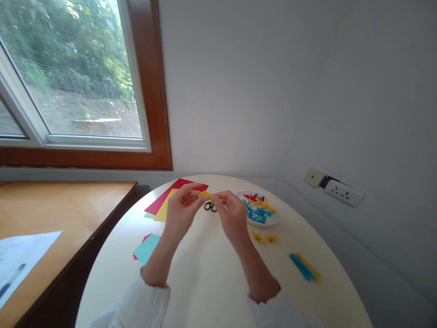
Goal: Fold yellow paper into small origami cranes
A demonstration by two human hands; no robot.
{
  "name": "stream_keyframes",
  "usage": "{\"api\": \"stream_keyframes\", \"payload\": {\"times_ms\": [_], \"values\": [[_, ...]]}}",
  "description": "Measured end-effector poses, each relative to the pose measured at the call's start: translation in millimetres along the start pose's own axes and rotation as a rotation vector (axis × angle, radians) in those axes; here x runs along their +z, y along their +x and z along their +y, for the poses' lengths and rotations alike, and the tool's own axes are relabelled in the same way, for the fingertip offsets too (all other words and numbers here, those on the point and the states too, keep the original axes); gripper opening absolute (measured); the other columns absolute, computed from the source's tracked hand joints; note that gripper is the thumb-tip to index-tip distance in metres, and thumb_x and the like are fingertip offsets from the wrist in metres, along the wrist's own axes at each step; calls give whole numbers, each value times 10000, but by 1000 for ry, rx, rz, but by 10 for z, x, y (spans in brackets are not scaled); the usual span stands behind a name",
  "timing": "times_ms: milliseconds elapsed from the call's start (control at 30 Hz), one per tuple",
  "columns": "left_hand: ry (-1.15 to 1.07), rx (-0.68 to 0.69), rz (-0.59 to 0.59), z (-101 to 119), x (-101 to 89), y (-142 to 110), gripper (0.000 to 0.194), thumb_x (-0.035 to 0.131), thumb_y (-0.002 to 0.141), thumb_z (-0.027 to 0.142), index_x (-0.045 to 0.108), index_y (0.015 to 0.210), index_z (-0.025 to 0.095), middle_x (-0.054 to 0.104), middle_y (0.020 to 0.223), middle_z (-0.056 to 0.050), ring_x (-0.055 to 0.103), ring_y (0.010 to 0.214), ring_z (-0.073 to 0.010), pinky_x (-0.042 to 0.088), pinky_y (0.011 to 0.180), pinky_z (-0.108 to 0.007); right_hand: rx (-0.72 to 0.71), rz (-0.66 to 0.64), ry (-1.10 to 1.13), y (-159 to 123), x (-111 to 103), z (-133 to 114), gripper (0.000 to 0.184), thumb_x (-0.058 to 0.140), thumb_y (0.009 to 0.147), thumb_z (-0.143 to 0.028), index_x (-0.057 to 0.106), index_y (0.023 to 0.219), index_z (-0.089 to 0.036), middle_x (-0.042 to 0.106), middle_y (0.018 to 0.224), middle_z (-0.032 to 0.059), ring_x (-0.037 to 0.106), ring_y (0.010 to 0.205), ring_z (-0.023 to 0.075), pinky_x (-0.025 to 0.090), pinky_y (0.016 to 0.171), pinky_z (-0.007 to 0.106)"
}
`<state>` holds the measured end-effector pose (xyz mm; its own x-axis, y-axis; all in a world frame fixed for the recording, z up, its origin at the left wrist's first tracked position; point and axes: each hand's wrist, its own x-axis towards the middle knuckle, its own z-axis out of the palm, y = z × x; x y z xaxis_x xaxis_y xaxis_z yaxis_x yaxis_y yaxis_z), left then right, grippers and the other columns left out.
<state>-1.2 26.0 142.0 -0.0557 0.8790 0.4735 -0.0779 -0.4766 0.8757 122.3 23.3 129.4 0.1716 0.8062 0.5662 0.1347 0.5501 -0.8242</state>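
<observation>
Between my two hands is a small folded piece of yellow paper (pixel 205 195), held up above the round table. My left hand (pixel 182 205) pinches it from the left, thumb in front. The fingertips of my right hand (pixel 232 209) close on its right edge. Behind and below the hands, the black handles of a pair of scissors (pixel 210 207) show; the rest is hidden. Two yellow paper cranes (pixel 265 237) lie near my right wrist. Past them stands a white plate (pixel 276 219) of red, yellow and blue folded cranes (pixel 258 212).
Red and yellow paper sheets (pixel 165 202) lie at the back left of the white round table (pixel 205 282). Light blue squares (pixel 146 248) sit by my left forearm. Blue and yellow paper strips (pixel 303 267) lie right. A wooden desk (pixel 68 205) with paper and a pen adjoins left.
</observation>
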Motion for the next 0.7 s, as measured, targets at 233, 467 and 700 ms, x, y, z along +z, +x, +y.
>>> {"api": "stream_keyframes", "payload": {"times_ms": [233,467,700], "values": [[86,181,1,-28,14,-11,228,695,666,180,624,883,186,653,889,-26,583,732,-107,509,716,-238,38,30,5,8,-15,24,217,569,766,-373,607,690,-174,608,666,7,523,609,130,417,598,262],[133,150,23,-17,10,-11,173,672,698,226,662,858,160,680,833,-43,595,743,-130,507,717,-249,26,-26,26,7,2,5,229,540,788,-377,606,703,-175,612,667,12,544,643,143,420,620,268],[107,147,35,28,19,-28,162,663,708,246,667,838,148,689,826,-53,619,748,-145,517,715,-261,-6,-42,61,-13,8,-21,242,485,828,-363,581,691,-189,593,649,-2,532,645,137,416,635,262]]}}
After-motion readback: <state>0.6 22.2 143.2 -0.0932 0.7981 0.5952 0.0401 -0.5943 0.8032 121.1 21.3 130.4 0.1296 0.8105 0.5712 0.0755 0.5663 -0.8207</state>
